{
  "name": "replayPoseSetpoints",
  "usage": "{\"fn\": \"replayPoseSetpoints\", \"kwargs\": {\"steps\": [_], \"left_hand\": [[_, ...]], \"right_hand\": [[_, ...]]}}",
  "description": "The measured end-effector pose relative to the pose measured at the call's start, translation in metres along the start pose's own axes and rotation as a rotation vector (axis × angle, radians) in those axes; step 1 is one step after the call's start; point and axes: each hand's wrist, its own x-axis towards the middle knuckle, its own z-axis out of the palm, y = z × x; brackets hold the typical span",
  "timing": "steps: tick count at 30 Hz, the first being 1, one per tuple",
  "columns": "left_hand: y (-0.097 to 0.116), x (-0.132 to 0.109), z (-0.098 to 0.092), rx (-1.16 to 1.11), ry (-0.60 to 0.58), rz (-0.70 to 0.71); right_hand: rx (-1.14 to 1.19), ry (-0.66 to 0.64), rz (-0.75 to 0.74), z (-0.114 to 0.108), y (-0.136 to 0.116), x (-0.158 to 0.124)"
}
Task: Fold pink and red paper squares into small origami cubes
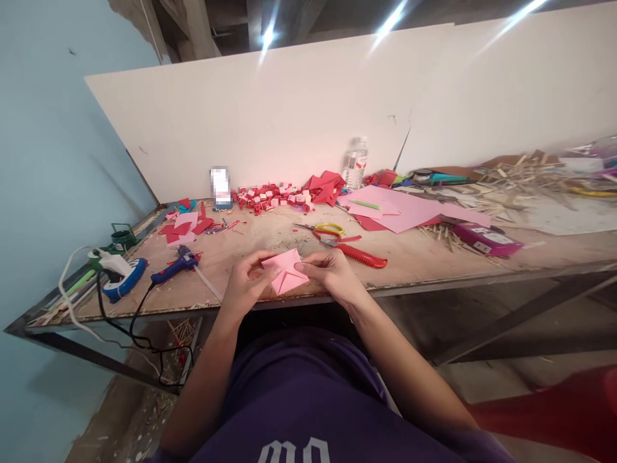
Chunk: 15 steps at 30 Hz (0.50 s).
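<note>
While the head camera looks down over a scruffy wooden workbench (260, 239), both bare hands are busy with one folded square of pink paper (290, 283), right near the front edge, roughly in the middle. Left hand (247, 281) has it pinched on its left side, thumb laid on top; right hand (328, 272) is gripping the right-hand corner between thumb and fingers. Creases run across the face in triangular flaps. Can't really tell if the paper's touching the wood or held just above it.

Just beyond the right hand there's a red-handled cutter (365, 256), with scissors (330, 229) right behind it, yellow and red grips. Over on the left sits a blue glue gun (177, 265), cable trailing off the front, and a blue-and-white power strip (126, 280) near the wall. Along the back: a phone (221, 186) propped upright, a heap of little red and pink folded pieces (272, 197), a clear bottle (357, 166), and big pink sheets (413, 212) with a green pen (367, 204) on top.
</note>
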Motion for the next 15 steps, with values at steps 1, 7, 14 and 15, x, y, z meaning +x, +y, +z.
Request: {"fn": "replayPoseSetpoints", "kwargs": {"steps": [1, 7, 14, 15], "left_hand": [[-0.0002, 0.0004, -0.0001, 0.013, -0.012, 0.002], [-0.0022, 0.0017, -0.0013, 0.068, -0.059, 0.024], [-0.0051, -0.0004, -0.0005, 0.106, -0.112, 0.031], [-0.0051, -0.0005, 0.0, 0.119, -0.103, 0.038]], "right_hand": [[-0.042, -0.021, -0.014, 0.0005, -0.0006, -0.0002], [-0.178, -0.109, -0.08, 0.0046, -0.0053, -0.0028], [-0.26, -0.06, -0.185, 0.008, -0.0049, -0.0079], [-0.284, -0.067, -0.204, 0.0091, -0.0042, -0.0086]]}}
